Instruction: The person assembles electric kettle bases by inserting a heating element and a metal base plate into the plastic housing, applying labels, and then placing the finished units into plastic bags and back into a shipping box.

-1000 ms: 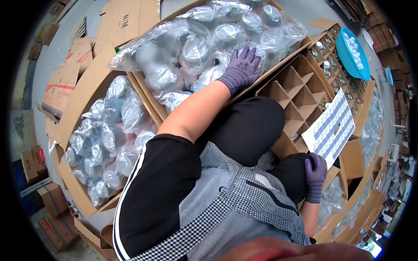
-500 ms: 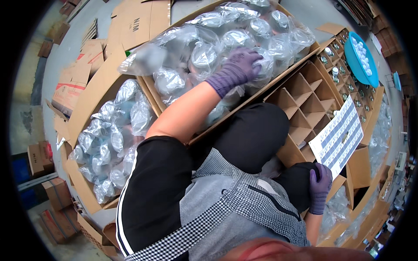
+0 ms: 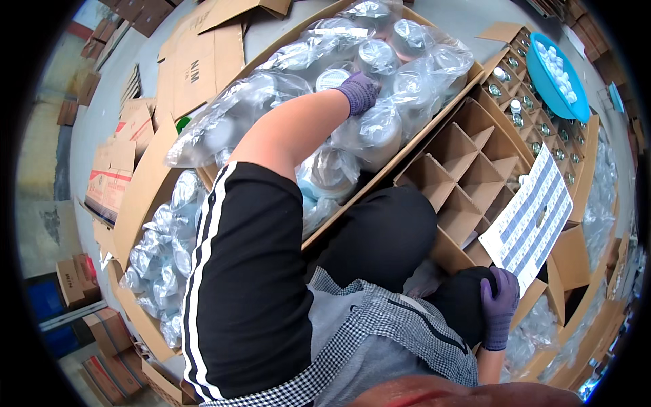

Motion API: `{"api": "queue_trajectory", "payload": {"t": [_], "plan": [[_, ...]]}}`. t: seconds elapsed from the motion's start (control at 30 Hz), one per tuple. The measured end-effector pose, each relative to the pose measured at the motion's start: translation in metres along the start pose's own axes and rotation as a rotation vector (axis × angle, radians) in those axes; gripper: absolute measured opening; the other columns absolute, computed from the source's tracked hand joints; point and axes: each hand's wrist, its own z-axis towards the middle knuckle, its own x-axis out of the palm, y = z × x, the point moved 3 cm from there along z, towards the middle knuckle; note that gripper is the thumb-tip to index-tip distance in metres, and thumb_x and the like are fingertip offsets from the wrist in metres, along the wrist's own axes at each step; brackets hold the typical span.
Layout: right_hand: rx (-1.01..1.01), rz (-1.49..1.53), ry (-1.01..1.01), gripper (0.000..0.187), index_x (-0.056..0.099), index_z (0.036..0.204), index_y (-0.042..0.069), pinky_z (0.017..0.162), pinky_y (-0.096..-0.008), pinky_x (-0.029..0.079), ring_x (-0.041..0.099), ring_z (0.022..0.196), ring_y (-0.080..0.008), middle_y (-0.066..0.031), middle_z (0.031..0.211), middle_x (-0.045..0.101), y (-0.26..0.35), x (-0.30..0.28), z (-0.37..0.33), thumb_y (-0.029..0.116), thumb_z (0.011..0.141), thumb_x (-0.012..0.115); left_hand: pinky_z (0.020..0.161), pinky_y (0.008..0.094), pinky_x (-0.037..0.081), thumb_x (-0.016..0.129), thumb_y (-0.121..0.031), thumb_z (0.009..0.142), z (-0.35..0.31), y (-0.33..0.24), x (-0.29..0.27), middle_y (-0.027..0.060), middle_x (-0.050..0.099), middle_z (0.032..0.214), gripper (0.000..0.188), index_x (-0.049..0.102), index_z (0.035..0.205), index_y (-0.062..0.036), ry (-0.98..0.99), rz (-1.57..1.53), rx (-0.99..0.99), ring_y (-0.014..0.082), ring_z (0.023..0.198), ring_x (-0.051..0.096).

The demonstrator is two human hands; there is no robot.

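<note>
My left hand (image 3: pixel 361 93), in a purple knit glove, reaches into a long cardboard box (image 3: pixel 407 150). Its fingers are curled into the clear plastic bag (image 3: pixel 434 85) there; the fingertips are hidden. Jars with pale round lids fill the box, wrapped in plastic; one lid (image 3: pixel 333 79) shows just left of the hand. My right hand (image 3: pixel 500 306), gloved alike, rests on my bent knee with fingers spread over the black trousers. Beside its fingers is the lower corner of a white sheet with blue printed rows (image 3: pixel 532 214), which leans on a divided carton.
Cardboard dividers (image 3: pixel 468 159) form square cells in the carton before my knees. Beyond it, a partitioned carton holds glass bottles (image 3: pixel 517 112), and a blue basin (image 3: pixel 559 81) with white caps sits on it. Plastic-wrapped pieces fill a box (image 3: pixel 159 264) at left. Flattened cartons (image 3: pixel 196 71) lie at far left.
My left hand has moved left and slightly down, and its fingers have curled in. The plastic over the jars has shifted. The right hand stays on the knee. The view has moved slightly.
</note>
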Motion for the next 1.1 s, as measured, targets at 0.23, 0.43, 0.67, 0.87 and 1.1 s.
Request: {"api": "queue_trajectory", "payload": {"t": [0.23,0.43,0.67,0.87,1.1], "plan": [[0.010,0.024,-0.023,0.034,0.068,0.112,0.002,0.094,-0.0455,0.049,0.063,0.103,-0.0363,-0.0164,0.108,0.068,0.000,-0.002,0.003,0.017,0.081,0.074,0.087,0.0466,0.055,0.062,-0.016,0.089,0.045,0.004,0.056,0.0145,0.074,0.109,0.028,0.074,0.113,-0.0080,-0.180,-0.498,-0.173,0.0316,0.100,0.072],[0.005,0.055,-0.024,0.033,0.068,0.111,0.001,0.095,-0.0449,0.048,0.063,0.103,-0.0369,-0.0169,0.109,0.068,0.000,-0.006,0.005,0.017,0.082,0.073,0.087,0.0497,0.056,0.064,-0.022,0.089,0.049,0.011,0.010,0.0134,0.073,0.121,0.035,0.075,0.120,-0.0096,0.173,-0.381,-0.119,0.0340,0.108,0.071],[0.012,0.060,-0.082,0.033,0.068,0.110,0.001,0.095,-0.0448,0.048,0.063,0.103,-0.0364,-0.0163,0.108,0.068,-0.002,-0.011,-0.001,0.017,0.082,0.073,0.100,0.0508,0.046,0.064,-0.025,0.088,0.074,-0.002,0.044,0.0142,0.072,0.122,0.037,0.072,0.123,-0.0151,-0.050,-0.215,-0.283,0.0347,0.117,0.066],[0.028,0.093,-0.114,0.035,0.068,0.111,0.001,0.094,-0.0447,0.048,0.063,0.103,-0.0363,-0.0159,0.108,0.068,-0.003,-0.018,-0.005,0.018,0.081,0.074,0.110,0.0571,0.030,0.057,-0.041,0.095,0.077,-0.005,0.023,0.0089,0.059,0.143,0.046,0.066,0.134,-0.0178,0.143,-0.196,-0.339,0.0309,0.138,0.047],[-0.012,0.117,-0.121,0.035,0.068,0.113,0.002,0.095,-0.0448,0.048,0.063,0.105,-0.0358,-0.0160,0.110,0.068,-0.003,-0.012,-0.007,0.022,0.084,0.074,0.112,0.0498,0.032,0.066,-0.023,0.086,-0.015,0.008,-0.095,0.0070,0.068,0.120,0.028,0.075,0.112,-0.0225,-0.018,0.271,-0.054,0.0274,0.117,0.060]]}}
